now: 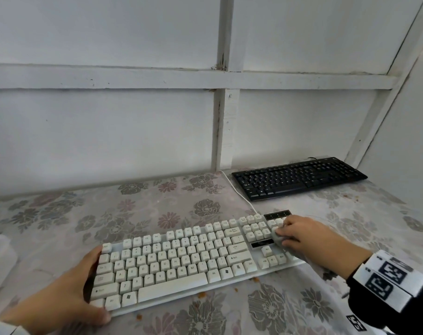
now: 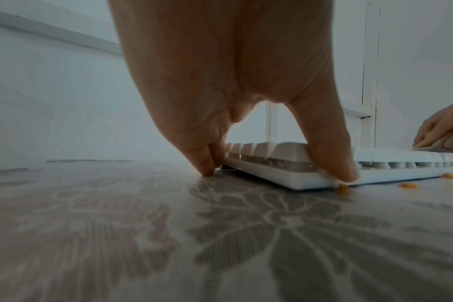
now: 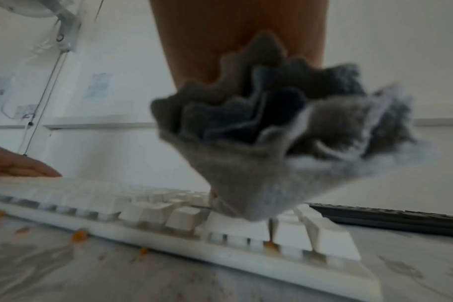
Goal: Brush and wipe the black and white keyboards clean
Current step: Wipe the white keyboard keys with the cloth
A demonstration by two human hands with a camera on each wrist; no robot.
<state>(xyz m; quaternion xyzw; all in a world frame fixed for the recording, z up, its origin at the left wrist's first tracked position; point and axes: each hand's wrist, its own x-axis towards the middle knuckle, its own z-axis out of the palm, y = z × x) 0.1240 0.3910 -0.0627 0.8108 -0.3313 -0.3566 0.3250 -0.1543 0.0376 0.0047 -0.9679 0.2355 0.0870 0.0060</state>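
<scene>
Grey cloth (image 1: 277,238) bunched in my right hand (image 1: 309,240) wipes the white keyboard (image 1: 181,259) at 3 o'clock on the bench (image 1: 133,204); left hand (image 1: 67,298) clamps its 9 o'clock end, so I'd press lightly.

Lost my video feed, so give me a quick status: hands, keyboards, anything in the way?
Left hand holds white keyboard by its end. Right hand presses grey cloth on numpad. Black keyboard untouched behind. Orange crumbs along front edge.

white panelled wall (image 1: 108,129) with battens; floral tablecloth (image 1: 157,201) over table; even light.
</scene>
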